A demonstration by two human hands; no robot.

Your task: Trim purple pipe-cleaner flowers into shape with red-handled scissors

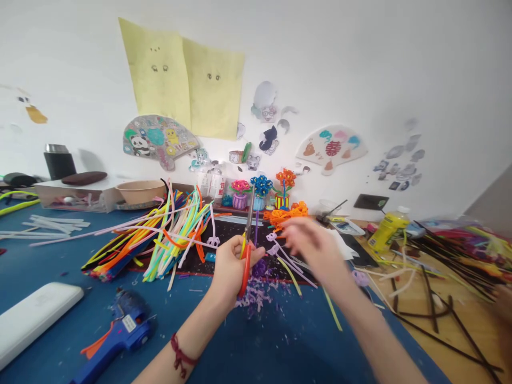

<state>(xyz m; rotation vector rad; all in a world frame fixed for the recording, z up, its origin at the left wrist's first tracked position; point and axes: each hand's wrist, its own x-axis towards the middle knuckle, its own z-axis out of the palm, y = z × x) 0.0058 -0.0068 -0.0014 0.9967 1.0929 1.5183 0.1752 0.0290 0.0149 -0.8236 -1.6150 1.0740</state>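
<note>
My left hand [229, 269] is closed around the red and yellow handles of a pair of scissors [245, 269], whose blades point upward. Blurred by motion, my right hand [314, 242] is just right of the scissors, over some light purple pipe-cleaner pieces with looped ends [273, 249]. Its fingers are too smeared to show whether they hold anything. Below the scissors lies a scatter of purple fuzzy clippings [256, 296]. Behind my right hand is a pile of orange pipe-cleaner flowers [290, 214].
Pipe-cleaner bundles [176, 234] lie left. Nearer are a blue glue gun [124, 333] and white case [38, 320]. Potted pipe-cleaner flowers [261, 192] stand by the wall. A yellow bottle [390, 229] and dark stems [430, 298] are right, with another person's hand [503, 301] at the edge.
</note>
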